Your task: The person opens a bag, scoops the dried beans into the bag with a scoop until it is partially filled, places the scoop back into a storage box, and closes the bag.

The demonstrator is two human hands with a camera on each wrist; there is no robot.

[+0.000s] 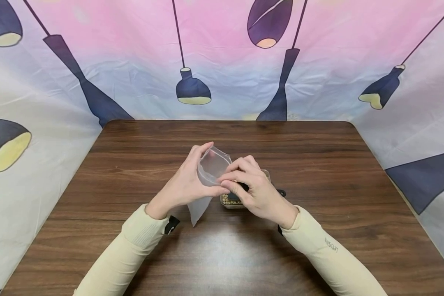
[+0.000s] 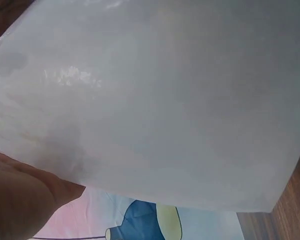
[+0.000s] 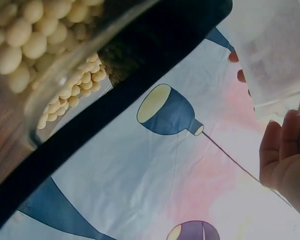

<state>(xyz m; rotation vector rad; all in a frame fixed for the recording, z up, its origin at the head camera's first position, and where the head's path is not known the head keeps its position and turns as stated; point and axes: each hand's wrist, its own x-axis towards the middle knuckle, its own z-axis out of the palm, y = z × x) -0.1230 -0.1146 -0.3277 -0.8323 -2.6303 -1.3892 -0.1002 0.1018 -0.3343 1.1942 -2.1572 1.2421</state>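
Pinching a frosted plastic bag (image 1: 210, 172) between left hand (image 1: 185, 185) and right hand (image 1: 257, 191), the person seemingly opened its mouth; a bean jar (image 1: 232, 200) sat beneath the right hand.

A translucent, frosted plastic bag (image 1: 211, 172) is held above the table, upright and slightly tilted, mouth uppermost. The mouth is spread open at the top; the lower corner hangs to a point just over the wood. The bag is pinched at its upper rim from both sides. In the left wrist view, the bag (image 2: 155, 100) fills nearly the whole frame as a milky, faintly glossy sheet. Just behind and below the bag a clear container (image 1: 232, 200) stands on the table, filled with small pale round beans (image 3: 20, 35); a black scoop (image 3: 140, 75) is seen lying across it.
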